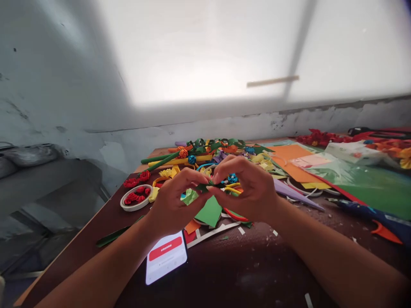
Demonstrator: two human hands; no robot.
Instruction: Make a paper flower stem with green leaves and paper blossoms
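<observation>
green paper piece [205, 186]: mostly hidden between the fingertips of both hands, shape unclear
phone [166, 257]: upper part covered by left hand [173, 203], screen text unreadable
bench [244, 273]: cut off right and below

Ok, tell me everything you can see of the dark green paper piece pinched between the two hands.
The dark green paper piece is a small, narrow strip, seemingly folded or rolled paper, lying roughly level above the table. The left hand and right hand pinch it from either side with their fingers, which hide most of it. Its exact shape cannot be told. Below it lies a flat lighter green sheet.
</observation>
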